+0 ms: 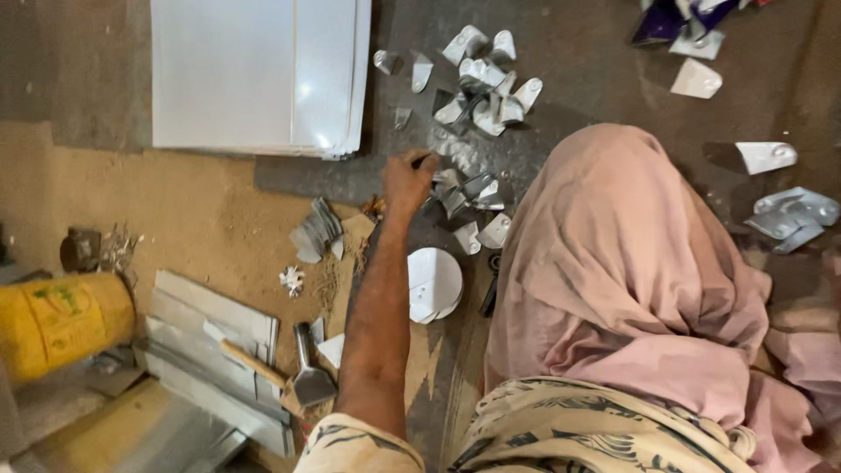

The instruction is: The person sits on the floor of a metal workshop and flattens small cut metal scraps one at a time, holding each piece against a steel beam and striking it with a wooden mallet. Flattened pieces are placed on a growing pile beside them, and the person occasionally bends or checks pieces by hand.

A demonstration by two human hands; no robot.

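At the bottom of the frame a patterned cream-and-dark sleeve point(368, 447) covers the upper part of the left arm, which stretches up the middle of the picture. To the right of it a large pink draped cloth point(631, 271) fills the lower right and hides the right hand entirely. Left of the arm, near the bottom, a metal-headed hammer with a wooden handle point(293, 378) lies across a stack of grey metal strips point(206, 337), close to their right edge. A yellow cylinder point(57, 320) sits at the left edge of the frame.

Just right of the forearm lies a flat round white metal disc point(434, 283), its rim clear of the arm, with bare dark floor point(578, 52) above and below it. Further up, the left hand point(407, 180) closes its fingers around a thin dark tool point(427, 161), right beside a small pile of cut shiny metal pieces point(469, 197). Open dark floor separates this from a second heap of bent metal pieces point(486, 83) near the top centre. In the upper left lies a stack of large white sheets point(254, 74), its lower edge meeting sandy ground point(175, 210).
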